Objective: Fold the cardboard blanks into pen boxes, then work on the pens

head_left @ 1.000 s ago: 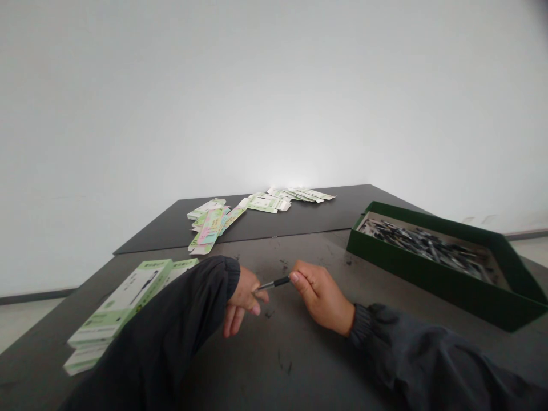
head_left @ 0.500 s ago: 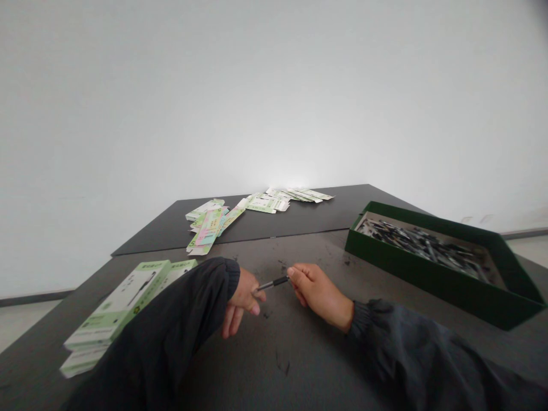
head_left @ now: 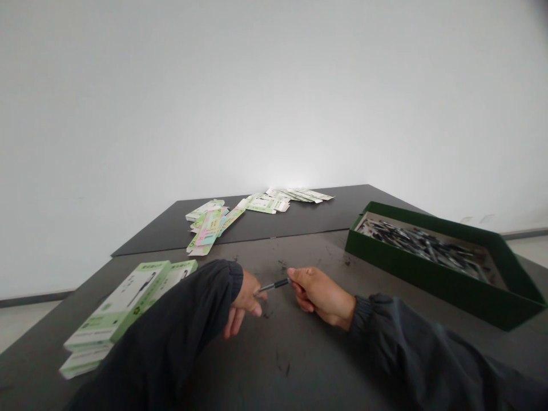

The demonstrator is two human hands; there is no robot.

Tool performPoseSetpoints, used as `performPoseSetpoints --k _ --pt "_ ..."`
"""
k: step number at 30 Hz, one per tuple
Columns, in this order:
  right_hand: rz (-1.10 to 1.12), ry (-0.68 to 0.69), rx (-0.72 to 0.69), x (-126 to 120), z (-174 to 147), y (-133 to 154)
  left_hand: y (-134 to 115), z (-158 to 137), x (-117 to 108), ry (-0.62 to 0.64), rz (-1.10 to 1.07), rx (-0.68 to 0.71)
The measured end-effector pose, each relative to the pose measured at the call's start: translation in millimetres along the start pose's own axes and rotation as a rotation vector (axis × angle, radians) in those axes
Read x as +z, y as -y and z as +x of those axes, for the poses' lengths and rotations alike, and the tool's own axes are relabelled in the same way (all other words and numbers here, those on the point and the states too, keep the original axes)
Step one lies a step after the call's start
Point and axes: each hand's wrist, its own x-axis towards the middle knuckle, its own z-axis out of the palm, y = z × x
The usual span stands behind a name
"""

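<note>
A slim pen (head_left: 274,285) with a clear barrel and a dark section spans the gap between my two hands, above the table. My left hand (head_left: 245,297) pinches one end of it, its other fingers hanging loosely below. At the opposite, dark end, the thumb and fingertips of my right hand (head_left: 323,294) are closed on the pen. The pen's very ends are hidden in my fingers. Left of my left forearm lie stacked green-and-white pen boxes (head_left: 124,305), partly covered by the sleeve.
On the right stands a dark green box (head_left: 402,274) holding many loose pens (head_left: 423,245). Flattened cartons (head_left: 265,202) lie along the table's far part, with pink and green ones (head_left: 209,228) at the left. A seam crosses the dark table (head_left: 274,365); a wall (head_left: 274,103) rises behind.
Both hands stay on the pen and have shifted very slightly. My right hand's fingers have curled in a little more beneath the thumb.
</note>
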Motion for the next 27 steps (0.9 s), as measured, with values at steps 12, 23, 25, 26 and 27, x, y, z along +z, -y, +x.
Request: performPoseSetpoints --k 12,23,25,26,27 --pt "-0.454 -0.133 -0.287 1.2 -9.4 9.7 -6.0 -9.0 5.2 -0.031 0.056 0.025" --pt "-0.734 -0.134 -0.467 -4.3 -15.8 20.9 -10.2 -14.5 8.4 -0.052 0.079 0.044" --pt "-0.729 -0.146 -0.468 -4.5 -15.1 20.4 -11.9 -15.3 9.1 -0.058 0.093 0.034" --pt "-0.716 -0.148 -0.461 -4.5 -14.1 19.1 -12.1 -15.4 9.0 -0.066 0.1 0.026" --pt "-0.692 -0.147 -0.441 -4.3 -12.7 17.1 -11.9 -15.3 8.7 -0.065 0.103 0.021"
